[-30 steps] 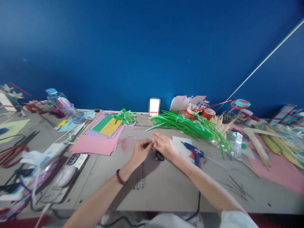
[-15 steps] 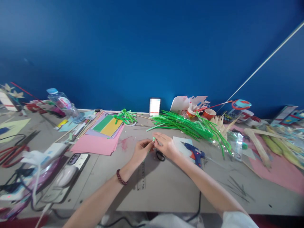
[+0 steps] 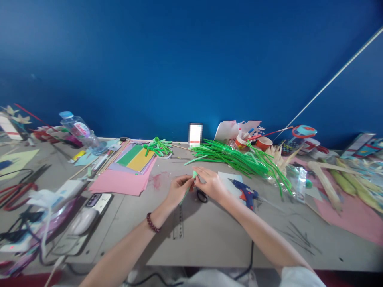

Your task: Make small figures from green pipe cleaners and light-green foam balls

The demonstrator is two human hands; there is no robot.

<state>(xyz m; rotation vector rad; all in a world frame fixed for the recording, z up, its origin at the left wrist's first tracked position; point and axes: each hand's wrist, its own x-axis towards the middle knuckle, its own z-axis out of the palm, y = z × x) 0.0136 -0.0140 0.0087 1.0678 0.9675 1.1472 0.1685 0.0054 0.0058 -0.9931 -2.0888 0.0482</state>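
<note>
Over the middle of the grey table (image 3: 209, 239), my left hand (image 3: 179, 188) and my right hand (image 3: 210, 184) meet at the fingertips. Between them is a small light green piece (image 3: 195, 174), pinched by both. A thin green stem runs down from it beneath my left hand. Black-handled scissors (image 3: 202, 196) lie under my right hand, partly hidden. A clear ruler (image 3: 178, 225) rests on the table below my left hand.
Green pipe cleaners (image 3: 239, 157) lie behind my right hand, with a blue glue gun (image 3: 247, 193) to its right. Left are pink paper sheets (image 3: 119, 181), a phone (image 3: 100, 202) and a plastic bottle (image 3: 80, 129). Corn husks (image 3: 347, 181) lie far right.
The green piece shows a little more between my fingertips, and its green stem now shows below my left hand. Both hands have barely moved.
</note>
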